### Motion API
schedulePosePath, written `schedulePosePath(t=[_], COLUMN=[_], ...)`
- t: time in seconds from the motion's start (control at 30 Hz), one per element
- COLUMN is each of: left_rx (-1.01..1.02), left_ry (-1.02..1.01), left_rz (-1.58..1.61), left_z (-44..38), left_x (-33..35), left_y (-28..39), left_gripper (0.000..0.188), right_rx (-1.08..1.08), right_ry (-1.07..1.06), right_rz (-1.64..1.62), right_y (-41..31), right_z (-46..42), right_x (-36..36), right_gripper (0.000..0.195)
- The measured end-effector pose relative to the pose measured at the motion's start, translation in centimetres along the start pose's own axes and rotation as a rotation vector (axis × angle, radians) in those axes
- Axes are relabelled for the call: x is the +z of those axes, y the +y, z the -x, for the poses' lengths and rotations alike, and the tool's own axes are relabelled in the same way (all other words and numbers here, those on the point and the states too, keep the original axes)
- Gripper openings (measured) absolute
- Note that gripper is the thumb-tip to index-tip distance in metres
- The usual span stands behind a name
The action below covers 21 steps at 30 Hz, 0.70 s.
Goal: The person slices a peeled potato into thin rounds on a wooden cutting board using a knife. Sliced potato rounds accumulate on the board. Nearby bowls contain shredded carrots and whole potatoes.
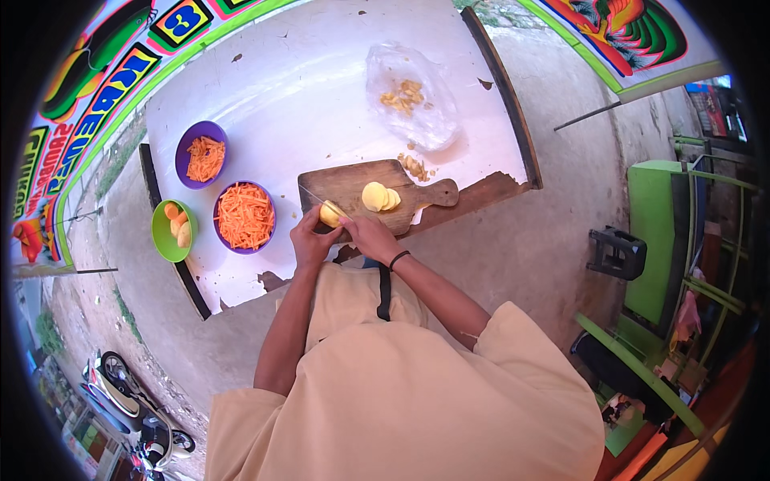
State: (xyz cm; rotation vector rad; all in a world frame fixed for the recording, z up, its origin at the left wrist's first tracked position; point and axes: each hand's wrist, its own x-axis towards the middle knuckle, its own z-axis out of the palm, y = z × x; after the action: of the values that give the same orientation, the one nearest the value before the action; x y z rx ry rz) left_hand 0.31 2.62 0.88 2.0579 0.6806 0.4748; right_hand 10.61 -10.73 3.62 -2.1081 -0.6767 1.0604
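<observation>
On a wooden cutting board, my left hand holds a peeled potato near the board's left end. My right hand is closed around a knife, its handle hidden by the fingers; the thin blade lies against the potato and points to the upper left. Round potato slices overlap in a small stack right of my hands. To the left are a purple bowl heaped with carrot strips, another purple bowl with fewer strips, and a green bowl holding carrot and potato pieces.
A clear plastic bag with peelings lies beyond the board, and more peelings sit against the board's far edge. The white table covering is torn along the near edge. A dark plastic stool stands to the right on the concrete floor.
</observation>
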Motion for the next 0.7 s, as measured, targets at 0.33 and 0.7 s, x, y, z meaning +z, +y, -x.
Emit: schedulePosePath(t=[0.33,0.7], left_rx=[-0.049,-0.033], left_ry=[-0.057,0.015], left_rz=[0.011,-0.037], left_z=[-0.9,0.0], left_x=[-0.8,0.1], left_y=[1.5,0.4], left_gripper=[0.057,0.054], right_rx=[0.095,-0.016], right_ry=[-0.041,-0.076], right_rz=[0.072,0.155], right_y=[2.4,0.8], right_z=[2.9,-0.4], right_x=[-0.9,-0.7], right_gripper=[0.059,0.059])
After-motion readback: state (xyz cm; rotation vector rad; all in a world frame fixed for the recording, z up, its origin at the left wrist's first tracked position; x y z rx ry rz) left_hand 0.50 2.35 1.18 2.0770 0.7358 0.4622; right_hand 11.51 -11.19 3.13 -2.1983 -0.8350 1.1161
